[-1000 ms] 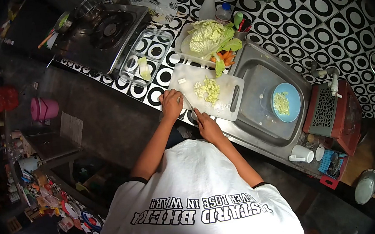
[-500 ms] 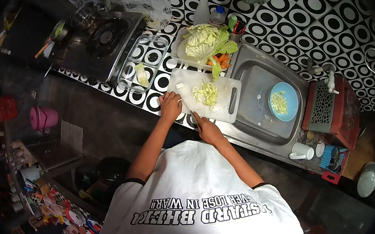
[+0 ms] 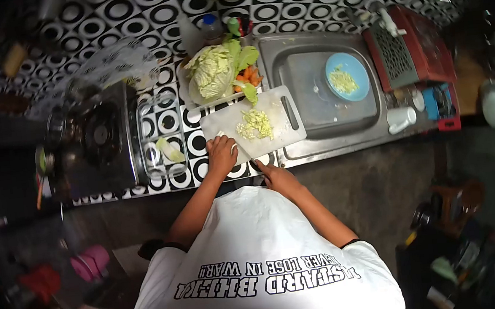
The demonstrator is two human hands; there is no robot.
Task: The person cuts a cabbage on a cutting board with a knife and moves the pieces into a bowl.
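The whole view has swung round since the earlier frame, so that the tiled surface [image 3: 196, 174] and the metal sink [image 3: 342, 143] beside it now run nearly level across it, while the left hand [image 3: 222, 155] has closed in on a small white piece [image 3: 220, 134] that lay just clear of its fingertips. That seems to put the piece under the fingers' control, near the knife, with the cutting only partly done. The cutting board [image 3: 279, 142] lies at the surface's near edge, its slotted end over the sink's left rim. Past its far edge, a leafy cabbage [image 3: 212, 73] and carrots [image 3: 248, 78] sit in a tray [image 3: 210, 103]; left of the board, a glass dish [image 3: 166, 175] holds a pale wedge [image 3: 169, 150]. The blue bowl [image 3: 362, 75], with chopped bits inside, stands toward the sink's far right corner. A loose chopped heap [image 3: 256, 124] covers the board's middle. The right hand [image 3: 279, 178], just off the board's near edge, is wrapped round the handle of the knife [image 3: 242, 152], whose blade points toward the left hand. The left hand is half curled over the near left corner; whether it pinches the white piece, I cannot tell.
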